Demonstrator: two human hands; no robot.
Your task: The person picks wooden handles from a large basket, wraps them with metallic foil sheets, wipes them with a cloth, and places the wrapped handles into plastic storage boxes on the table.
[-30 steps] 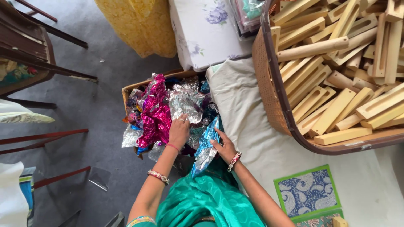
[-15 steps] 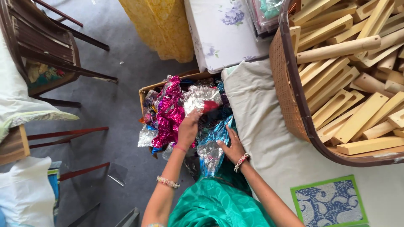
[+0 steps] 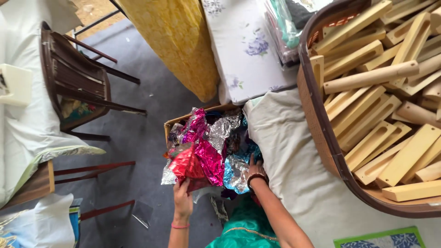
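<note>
- A cardboard box stands on the grey floor, brimming with crumpled foil sheets: shiny, creased, thin stuff in pink, red, silver and blue
- The heap has no clear long axis; it bulges up and spills over the box's near edge toward the person
- The left hand is at the near edge of the heap, its fingers closed on the lower corner of a red foil piece, which lies rumpled with its point toward the person
- The right hand is pushed into the blue and silver foil on the heap's right side, just beside a white cloth; its fingers are buried in the foil, so I cannot tell whether they are spread or closed
- A bracelet circles each wrist, and teal fabric shows below the arms
- To the right a big rounded basket with a dark rim holds pale wooden blocks, smooth, mostly long and flat, a few round like dowels, lying at many angles
- A dark wooden chair stands at the left, well apart from the box
</note>
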